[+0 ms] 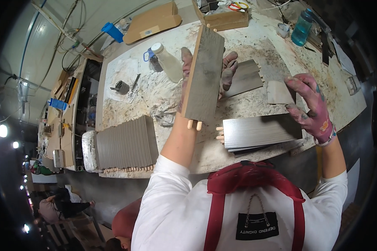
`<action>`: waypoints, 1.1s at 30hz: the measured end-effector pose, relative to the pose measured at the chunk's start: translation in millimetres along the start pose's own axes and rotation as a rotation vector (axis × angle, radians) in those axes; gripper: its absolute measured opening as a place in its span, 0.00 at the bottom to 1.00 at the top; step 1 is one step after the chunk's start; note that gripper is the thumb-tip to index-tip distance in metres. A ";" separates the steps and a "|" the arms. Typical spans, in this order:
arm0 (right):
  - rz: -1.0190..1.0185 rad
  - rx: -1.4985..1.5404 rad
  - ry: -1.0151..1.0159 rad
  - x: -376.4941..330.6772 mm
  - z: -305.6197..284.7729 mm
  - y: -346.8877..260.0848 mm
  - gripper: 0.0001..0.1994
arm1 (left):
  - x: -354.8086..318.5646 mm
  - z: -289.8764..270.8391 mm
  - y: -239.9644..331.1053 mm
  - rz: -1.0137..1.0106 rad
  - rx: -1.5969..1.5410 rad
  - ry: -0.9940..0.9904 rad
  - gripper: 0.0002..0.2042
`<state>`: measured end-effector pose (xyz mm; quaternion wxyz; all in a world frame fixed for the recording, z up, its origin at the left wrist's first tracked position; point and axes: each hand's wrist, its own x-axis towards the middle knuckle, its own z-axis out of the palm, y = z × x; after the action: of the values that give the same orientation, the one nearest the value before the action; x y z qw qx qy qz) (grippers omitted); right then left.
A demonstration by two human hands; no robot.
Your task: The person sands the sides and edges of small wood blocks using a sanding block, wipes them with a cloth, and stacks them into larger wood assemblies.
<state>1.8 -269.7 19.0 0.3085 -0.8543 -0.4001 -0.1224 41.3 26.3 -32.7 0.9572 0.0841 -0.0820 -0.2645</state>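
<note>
Grey board, just one, lies over the left hand, which grips it; two pegs jut from its near end. The right hand pinches one pale pad.

Left hand: mostly behind the board.
Shirt: cut off below.
Far bench: some items too small from here.

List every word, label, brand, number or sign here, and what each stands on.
Black patch on the white shirt: pale lettering, upside down; legible, wording not copied here.
Pale label on the brown cardboard: any print is too small to read.
No other text can be made out.
</note>
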 end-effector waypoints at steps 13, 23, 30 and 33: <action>0.341 1.010 0.480 -70.2 -6.5 37.0 0.32 | -6.0 87.3 -26.4 0.433 2.040 -0.028 0.45; 0.261 1.294 0.561 -95.3 -20.1 45.6 0.18 | -4.4 92.1 -91.5 -0.057 2.340 -0.465 0.43; 0.259 1.274 0.654 -86.5 -20.1 22.7 0.19 | 12.2 109.6 -97.7 0.083 2.643 -0.577 0.32; 0.279 1.221 0.681 -89.7 -21.3 23.3 0.20 | -4.5 118.3 -115.5 0.174 2.894 -0.581 0.31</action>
<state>-38.0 -349.0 -15.3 0.8526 -0.4864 -0.1654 -0.0957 -43.2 -83.0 58.3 0.0057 0.8841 -0.4576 0.0950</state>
